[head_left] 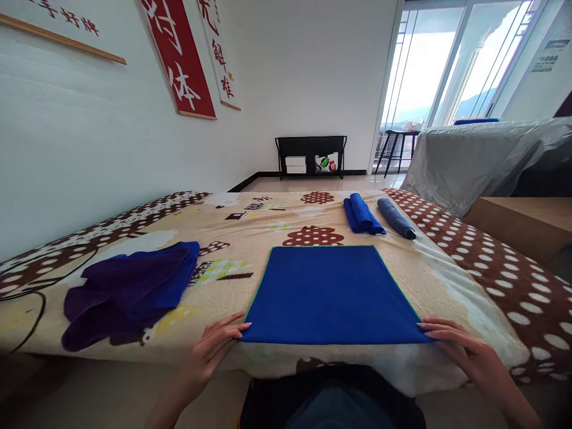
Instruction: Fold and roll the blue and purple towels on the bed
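blue cloth [333, 295] lies flat and square on the near part of the bed, right in the middle, its near edge running along the bed's front edge. left hand [210, 351] is at the near left corner, fingers stretched out and close together, the tips touching that corner; whether they pinch the cloth or only press it i cannot tell. right hand [465, 348] mirrors it at the near right corner, fingers long and slightly fanned, tips on the cloth's edge, and again the grip itself is not clear. under it all, the bedcover [250, 238], cream with brown dotted patches and a brown spotted border on the right. off to the left, well apart from the flat cloth, a crumpled pile of dark blue and purple cloths [127, 292]. at the far side, a rolled blue cloth [361, 214] sits on a folded one, and just beside it to the right a rolled grey-blue cloth [396, 218]. beyond the bed, a black rack [310, 156] against the far wall, red banners [179, 56] on the left wall, bright glass doors [447, 65] on the right, and a grey-covered shape [482, 158] below them.
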`<act>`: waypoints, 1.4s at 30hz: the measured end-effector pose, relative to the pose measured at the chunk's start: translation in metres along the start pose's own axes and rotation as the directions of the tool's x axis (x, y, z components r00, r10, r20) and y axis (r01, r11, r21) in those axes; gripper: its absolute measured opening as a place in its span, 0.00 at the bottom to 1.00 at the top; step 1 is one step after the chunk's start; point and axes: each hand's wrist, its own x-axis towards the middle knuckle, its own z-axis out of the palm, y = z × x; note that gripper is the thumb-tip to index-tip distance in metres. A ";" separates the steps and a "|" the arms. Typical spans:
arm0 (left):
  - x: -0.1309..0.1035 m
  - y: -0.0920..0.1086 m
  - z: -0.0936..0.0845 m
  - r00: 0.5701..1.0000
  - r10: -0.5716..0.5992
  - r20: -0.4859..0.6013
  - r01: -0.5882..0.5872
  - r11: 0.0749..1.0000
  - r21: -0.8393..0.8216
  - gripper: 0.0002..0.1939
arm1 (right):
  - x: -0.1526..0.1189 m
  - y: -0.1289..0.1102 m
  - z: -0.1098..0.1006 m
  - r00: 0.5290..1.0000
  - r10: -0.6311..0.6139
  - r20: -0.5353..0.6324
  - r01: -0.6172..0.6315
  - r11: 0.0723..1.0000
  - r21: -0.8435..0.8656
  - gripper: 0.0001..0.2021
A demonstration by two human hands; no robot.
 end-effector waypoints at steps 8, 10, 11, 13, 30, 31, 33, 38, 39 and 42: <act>0.006 -0.006 0.009 0.990 -0.108 -0.088 0.104 0.994 -0.041 0.08 | 0.005 0.001 0.010 0.982 0.165 -0.089 -0.162 0.986 0.047 0.17; 0.010 -0.005 0.014 0.982 -0.167 -0.089 0.163 0.985 -0.046 0.09 | 0.009 0.002 0.015 0.973 0.190 -0.133 -0.186 0.982 0.042 0.18; 0.012 -0.004 0.016 0.977 -0.195 -0.083 0.192 0.980 -0.050 0.10 | 0.011 0.002 0.018 0.969 0.194 -0.151 -0.191 0.981 0.035 0.19; 0.017 -0.004 0.019 0.968 -0.242 -0.069 0.238 0.969 -0.062 0.11 | 0.016 0.000 0.020 0.964 0.198 -0.178 -0.198 0.980 0.016 0.19; 0.030 -0.015 0.036 0.951 -0.285 -0.117 0.299 0.945 0.131 0.10 | 0.025 0.009 0.034 0.957 0.149 -0.250 -0.197 0.964 -0.180 0.18; 0.031 -0.014 0.037 0.952 -0.280 -0.122 0.297 0.943 0.151 0.09 | 0.025 0.009 0.036 0.960 0.130 -0.248 -0.183 0.962 -0.204 0.17; 0.032 -0.010 0.038 0.959 -0.247 -0.142 0.272 0.942 0.197 0.09 | 0.026 0.007 0.038 0.965 0.081 -0.251 -0.147 0.956 -0.255 0.15; 0.032 -0.004 0.040 0.973 -0.107 -0.202 0.166 0.939 0.300 0.12 | 0.027 0.008 0.043 0.947 -0.047 -0.318 -0.073 0.932 -0.354 0.14; 0.031 -0.004 0.040 0.973 -0.092 -0.213 0.158 0.936 0.314 0.13 | 0.027 0.008 0.043 0.946 -0.076 -0.315 -0.048 0.929 -0.368 0.13; 0.029 -0.001 0.041 0.970 -0.067 -0.233 0.145 0.930 0.337 0.13 | 0.025 0.010 0.043 0.952 -0.162 -0.260 0.042 0.909 -0.414 0.12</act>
